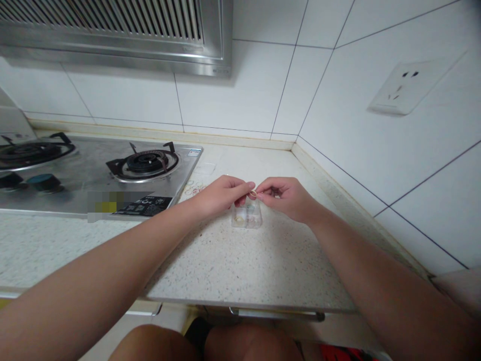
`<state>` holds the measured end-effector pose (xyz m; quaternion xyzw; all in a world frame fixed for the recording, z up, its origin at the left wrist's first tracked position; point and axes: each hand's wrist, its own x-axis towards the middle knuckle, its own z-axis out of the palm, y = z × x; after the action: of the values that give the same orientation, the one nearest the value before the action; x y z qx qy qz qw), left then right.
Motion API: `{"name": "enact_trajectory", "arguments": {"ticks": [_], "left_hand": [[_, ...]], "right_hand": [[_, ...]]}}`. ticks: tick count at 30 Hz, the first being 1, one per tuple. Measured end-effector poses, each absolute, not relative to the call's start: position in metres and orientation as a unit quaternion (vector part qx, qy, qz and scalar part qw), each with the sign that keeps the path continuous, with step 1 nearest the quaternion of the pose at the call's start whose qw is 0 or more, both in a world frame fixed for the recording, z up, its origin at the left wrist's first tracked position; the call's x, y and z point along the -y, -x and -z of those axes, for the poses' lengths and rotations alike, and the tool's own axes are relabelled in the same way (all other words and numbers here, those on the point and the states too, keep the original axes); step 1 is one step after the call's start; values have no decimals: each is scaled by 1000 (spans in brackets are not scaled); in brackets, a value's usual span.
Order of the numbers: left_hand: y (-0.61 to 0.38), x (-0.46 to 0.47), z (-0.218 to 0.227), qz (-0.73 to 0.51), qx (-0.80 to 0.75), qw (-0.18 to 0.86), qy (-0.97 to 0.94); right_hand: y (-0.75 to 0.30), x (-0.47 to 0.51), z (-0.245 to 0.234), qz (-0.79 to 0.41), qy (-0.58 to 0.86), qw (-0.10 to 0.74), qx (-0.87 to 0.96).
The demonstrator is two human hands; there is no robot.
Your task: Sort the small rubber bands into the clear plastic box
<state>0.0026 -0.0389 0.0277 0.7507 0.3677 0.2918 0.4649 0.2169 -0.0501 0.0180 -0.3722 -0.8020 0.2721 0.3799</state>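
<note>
Both hands meet over the speckled countertop (240,260). My left hand (221,194) and my right hand (286,196) each pinch the same small rubber band (253,193), held between their fingertips. Just below the band sits a small clear plastic box (247,216) with a few coloured bands inside. More loose rubber bands (192,189) lie on the counter behind my left hand, near the stove's edge.
A steel gas stove (86,173) with two burners fills the left of the counter. Tiled walls close off the back and right, with a wall socket (408,87) on the right. A range hood (116,32) hangs above. A drawer handle (276,315) runs under the counter's front edge.
</note>
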Motion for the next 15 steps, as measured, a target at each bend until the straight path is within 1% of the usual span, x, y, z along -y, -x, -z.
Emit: {"name": "enact_trajectory", "arguments": {"ticks": [15], "left_hand": [[-1, 36, -24, -286, -362, 472, -751]], "right_hand": [[-219, 49, -16, -252, 377, 399, 797]]}}
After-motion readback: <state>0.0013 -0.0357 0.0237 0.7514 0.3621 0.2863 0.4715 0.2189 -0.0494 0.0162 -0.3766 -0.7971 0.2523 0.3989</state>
